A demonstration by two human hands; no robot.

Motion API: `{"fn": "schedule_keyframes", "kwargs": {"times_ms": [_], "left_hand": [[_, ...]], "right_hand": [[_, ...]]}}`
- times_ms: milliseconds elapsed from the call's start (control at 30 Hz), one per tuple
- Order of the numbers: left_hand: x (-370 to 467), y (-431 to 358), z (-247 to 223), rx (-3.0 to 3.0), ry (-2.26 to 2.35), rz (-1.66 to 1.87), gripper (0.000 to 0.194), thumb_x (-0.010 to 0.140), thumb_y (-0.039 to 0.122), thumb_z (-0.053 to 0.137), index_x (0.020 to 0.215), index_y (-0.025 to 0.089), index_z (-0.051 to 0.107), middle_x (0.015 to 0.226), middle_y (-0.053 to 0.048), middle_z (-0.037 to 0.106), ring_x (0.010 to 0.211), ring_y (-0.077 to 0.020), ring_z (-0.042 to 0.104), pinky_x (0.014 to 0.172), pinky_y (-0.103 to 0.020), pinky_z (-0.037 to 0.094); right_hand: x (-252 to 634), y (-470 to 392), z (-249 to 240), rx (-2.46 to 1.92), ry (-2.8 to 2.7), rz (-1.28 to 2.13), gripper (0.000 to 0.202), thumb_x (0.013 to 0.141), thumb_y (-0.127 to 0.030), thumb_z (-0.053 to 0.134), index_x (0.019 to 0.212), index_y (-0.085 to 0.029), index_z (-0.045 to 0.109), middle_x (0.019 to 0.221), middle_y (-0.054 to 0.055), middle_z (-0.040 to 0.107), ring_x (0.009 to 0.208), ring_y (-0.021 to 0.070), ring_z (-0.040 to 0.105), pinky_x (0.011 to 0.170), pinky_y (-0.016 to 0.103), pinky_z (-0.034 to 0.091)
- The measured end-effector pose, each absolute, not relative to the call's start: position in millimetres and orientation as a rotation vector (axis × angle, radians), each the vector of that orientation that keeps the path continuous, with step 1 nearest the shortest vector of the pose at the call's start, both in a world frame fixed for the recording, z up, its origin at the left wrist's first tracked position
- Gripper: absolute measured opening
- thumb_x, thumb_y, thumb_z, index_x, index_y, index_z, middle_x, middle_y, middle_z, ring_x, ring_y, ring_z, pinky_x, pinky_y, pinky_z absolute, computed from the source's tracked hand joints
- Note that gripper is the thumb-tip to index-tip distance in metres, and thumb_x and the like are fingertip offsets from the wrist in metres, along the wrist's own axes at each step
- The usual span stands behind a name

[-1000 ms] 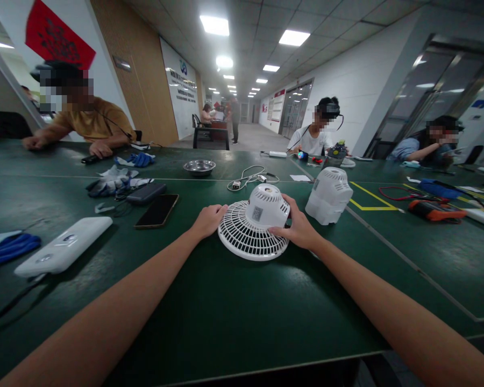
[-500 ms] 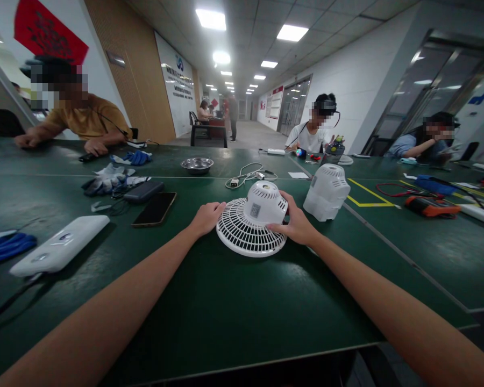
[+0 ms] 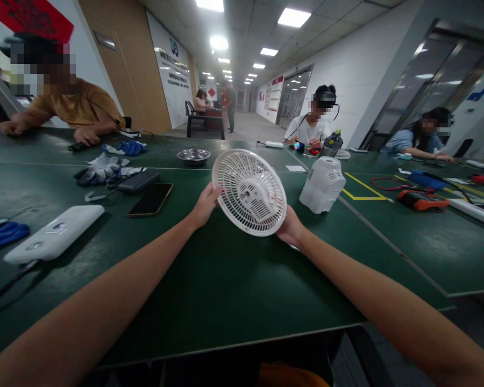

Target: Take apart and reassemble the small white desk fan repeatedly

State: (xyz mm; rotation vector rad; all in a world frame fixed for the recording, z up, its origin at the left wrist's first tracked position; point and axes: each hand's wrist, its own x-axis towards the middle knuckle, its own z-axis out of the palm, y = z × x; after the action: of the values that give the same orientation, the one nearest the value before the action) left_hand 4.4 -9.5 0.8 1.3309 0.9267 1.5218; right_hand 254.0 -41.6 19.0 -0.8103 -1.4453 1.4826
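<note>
A white fan housing with a round grille [image 3: 248,194] is held up and tilted, its open inner side and small centre shaft facing me. My left hand [image 3: 207,203] grips the left rim, fingers closed on it. At the lower right, my right hand [image 3: 291,228] is closed on the housing from behind, and most of its fingers are hidden by the grille. Right of it a white plastic fan base [image 3: 323,184] stands upright on the green table [image 3: 242,301], touched by neither hand.
On the left lie a phone [image 3: 150,200], a dark power bank [image 3: 139,181], gloves [image 3: 102,169] and a white power pack [image 3: 56,232]. A steel bowl [image 3: 193,156] sits behind the grille. An orange multimeter [image 3: 422,200] is at right. Several people sit around the table.
The fan housing has been lifted off the table and turned over, so its inner side now faces me. Both hands have risen with it. The view has shifted slightly.
</note>
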Motion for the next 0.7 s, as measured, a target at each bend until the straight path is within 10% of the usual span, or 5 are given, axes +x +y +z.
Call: {"fn": "schedule_keyframes", "kwargs": {"times_ms": [700], "left_hand": [[15.5, -19.2, 4.5, 1.088, 1.086, 1.558, 0.014, 0.075, 0.02, 0.073, 0.08, 0.011, 0.065, 0.066, -0.006, 0.064, 0.068, -0.0212, 0.068, 0.06, -0.035, 0.059]], "right_hand": [[248.7, -39.2, 16.3, -0.743, -1.403, 1.767, 0.039, 0.081, -0.055, 0.053, 0.105, -0.024, 0.055, 0.096, 0.006, 0.069, 0.097, 0.027, 0.063, 0.083, 0.051, 0.055]]}}
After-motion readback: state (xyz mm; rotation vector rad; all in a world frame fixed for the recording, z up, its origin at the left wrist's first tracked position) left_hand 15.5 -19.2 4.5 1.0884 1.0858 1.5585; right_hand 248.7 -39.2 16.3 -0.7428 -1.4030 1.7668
